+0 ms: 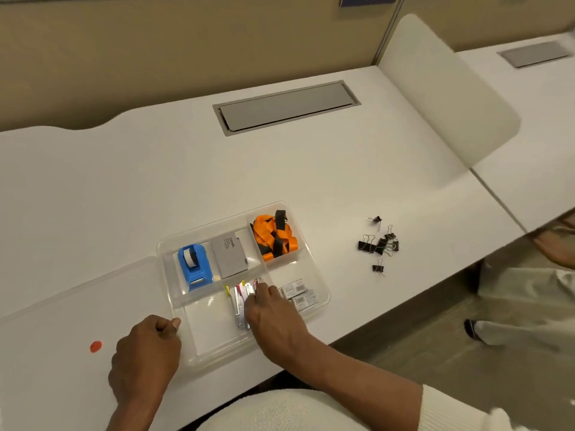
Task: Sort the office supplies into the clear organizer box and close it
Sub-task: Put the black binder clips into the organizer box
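White desk (pixel 280 169): organizer box (pixel 322 301), binder clips (pixel 378 244) (loose, right).

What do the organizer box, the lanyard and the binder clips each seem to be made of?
Organizer box: clear, glossy plastic, probably; the desk shows through its walls.
Lanyard: woven fabric by its look, matte orange and black, folded in soft loops.
Binder clips: likely black-coated metal bodies with thin silvery wire handles.
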A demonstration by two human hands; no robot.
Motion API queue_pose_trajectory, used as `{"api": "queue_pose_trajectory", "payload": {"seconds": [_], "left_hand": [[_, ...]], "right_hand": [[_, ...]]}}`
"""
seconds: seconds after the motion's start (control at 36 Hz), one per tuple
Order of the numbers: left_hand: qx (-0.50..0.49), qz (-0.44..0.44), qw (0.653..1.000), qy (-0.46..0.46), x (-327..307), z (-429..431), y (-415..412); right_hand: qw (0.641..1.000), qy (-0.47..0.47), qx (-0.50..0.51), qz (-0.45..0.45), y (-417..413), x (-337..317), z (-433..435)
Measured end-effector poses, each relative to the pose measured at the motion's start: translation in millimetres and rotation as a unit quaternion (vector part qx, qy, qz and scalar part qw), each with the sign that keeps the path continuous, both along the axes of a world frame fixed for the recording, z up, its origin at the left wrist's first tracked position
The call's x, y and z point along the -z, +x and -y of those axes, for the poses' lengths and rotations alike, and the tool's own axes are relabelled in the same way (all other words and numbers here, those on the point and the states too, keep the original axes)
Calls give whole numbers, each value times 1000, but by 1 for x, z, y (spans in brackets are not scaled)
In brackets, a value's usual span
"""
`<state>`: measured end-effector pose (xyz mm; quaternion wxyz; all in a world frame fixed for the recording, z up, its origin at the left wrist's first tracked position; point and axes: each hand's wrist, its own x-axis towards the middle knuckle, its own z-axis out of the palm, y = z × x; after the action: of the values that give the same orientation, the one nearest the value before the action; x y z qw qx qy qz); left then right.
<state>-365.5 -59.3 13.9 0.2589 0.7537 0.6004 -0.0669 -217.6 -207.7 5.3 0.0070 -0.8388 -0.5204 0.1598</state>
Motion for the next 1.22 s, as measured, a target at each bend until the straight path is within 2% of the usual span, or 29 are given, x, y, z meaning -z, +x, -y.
{"api": "queue_pose_trajectory", "payload": {"seconds": [0.11,0.17,0.28,0.36,0.42,0.5,0.61,0.75,0.94,1.14,1.22], "left_hand": [[51,-92,992,67,-15,7,7],[80,-110,985,106,-22,11,13],[104,-93,980,142,-40,27,40],[141,-37,978,149,-49,43,70],[201,15,967,158,-53,55,95],[317,62,929,178,-53,73,137],[428,109,881,167,-45,97,198],[555,107,807,172,-21,127,274],[664,66,734,126,13,151,361],[720,20,687,100,32,152,399],[703,57,706,69,39,149,399]], "right_hand": [[995,77,47,-37,22,-11,16],[989,107,87,-60,38,-19,27],[958,182,201,-90,80,-30,58],[926,222,291,-92,113,-30,87],[913,222,334,-81,136,-25,108],[913,168,369,-54,168,-14,140],[922,99,374,-29,204,1,173],[947,22,319,-18,238,18,189],[975,6,220,-15,265,37,192],[974,78,210,-12,277,49,193],[967,104,231,-23,278,55,194]]}}
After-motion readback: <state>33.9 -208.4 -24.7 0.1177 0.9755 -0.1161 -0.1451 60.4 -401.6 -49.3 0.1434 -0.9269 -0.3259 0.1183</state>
